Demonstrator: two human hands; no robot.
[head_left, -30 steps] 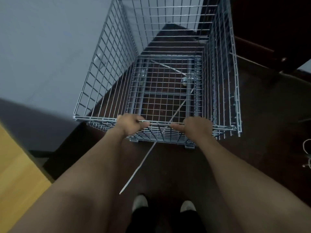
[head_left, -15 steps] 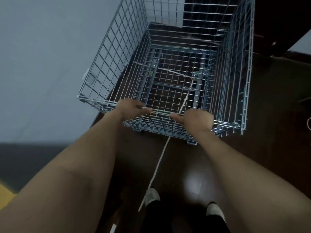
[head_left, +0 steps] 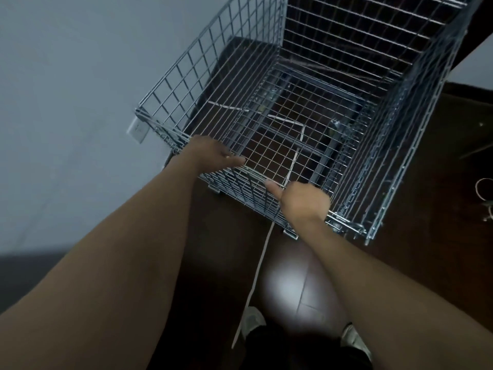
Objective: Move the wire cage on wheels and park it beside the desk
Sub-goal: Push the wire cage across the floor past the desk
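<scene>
The open-topped cage of shiny silver metal wire (head_left: pixel 314 124) has a bright, smooth finish. Under the two gripping hands, the dark brown wooden floor (head_left: pixel 440 182) looks polished and glossy, with a pale reflection behind the grip. Left of the grip, the grey-blue painted wall (head_left: pixel 66 102) is matt and even.

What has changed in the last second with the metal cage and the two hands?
The silver wire cage on wheels has swung round so it now sits skewed, its near rim slanting down to the right, close to the grey wall. Both the left hand and right hand keep their grip on the near rim.
</scene>
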